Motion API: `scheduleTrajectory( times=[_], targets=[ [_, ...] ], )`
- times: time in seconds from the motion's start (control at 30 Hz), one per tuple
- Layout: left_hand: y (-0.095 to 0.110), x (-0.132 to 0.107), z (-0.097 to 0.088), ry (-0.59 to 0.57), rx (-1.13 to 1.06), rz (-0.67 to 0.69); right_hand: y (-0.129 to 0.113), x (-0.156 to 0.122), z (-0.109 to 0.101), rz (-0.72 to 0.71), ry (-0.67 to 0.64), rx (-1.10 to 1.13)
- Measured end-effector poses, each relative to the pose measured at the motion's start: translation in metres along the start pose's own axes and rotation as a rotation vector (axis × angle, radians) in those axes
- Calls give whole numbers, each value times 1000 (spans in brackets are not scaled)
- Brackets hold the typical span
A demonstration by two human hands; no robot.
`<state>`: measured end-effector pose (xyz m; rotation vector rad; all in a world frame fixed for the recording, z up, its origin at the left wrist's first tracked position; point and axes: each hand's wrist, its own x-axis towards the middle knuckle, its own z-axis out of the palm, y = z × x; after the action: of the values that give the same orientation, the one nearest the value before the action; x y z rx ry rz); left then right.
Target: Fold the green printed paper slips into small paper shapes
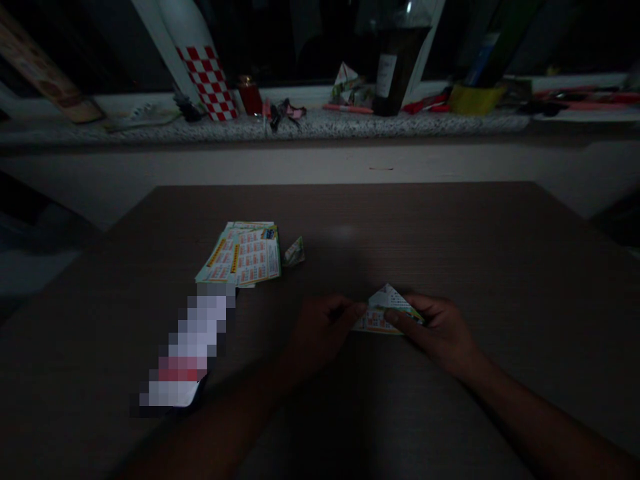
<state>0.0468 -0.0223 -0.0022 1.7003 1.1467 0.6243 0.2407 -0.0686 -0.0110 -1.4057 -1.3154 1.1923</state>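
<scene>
A partly folded printed paper slip (376, 321) with a pointed top lies low over the table between my two hands. My left hand (323, 330) pinches its left end between thumb and fingers. On the other side, my right hand (443, 333) grips the right part, its thumb across the front and fingers behind. Farther left, a fanned stack of similar printed slips (255, 257) rests on the table, with a small folded paper piece (295, 252) beside its right edge.
A phone-like device with a blurred screen (193, 347) lies left of my hands on the dark wooden table (400, 227). Along the granite windowsill (310, 127) stand a red-and-white checkered bottle (210, 80), a dark labelled bottle (387, 77), a folded paper shape (346, 83) and a yellow container (475, 100).
</scene>
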Motion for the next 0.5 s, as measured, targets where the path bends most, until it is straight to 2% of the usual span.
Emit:
scheduleTrajectory(
  times=[0.27,0.37,0.5],
  targets=[
    [1,-2,1,-6,124,191,1,0,-1,11,-26,76],
    [1,-3,1,2,121,189,1,0,-1,15,-22,84],
    [-3,-1,-1,-30,70,121,1,0,-1,19,-33,110]
  ],
)
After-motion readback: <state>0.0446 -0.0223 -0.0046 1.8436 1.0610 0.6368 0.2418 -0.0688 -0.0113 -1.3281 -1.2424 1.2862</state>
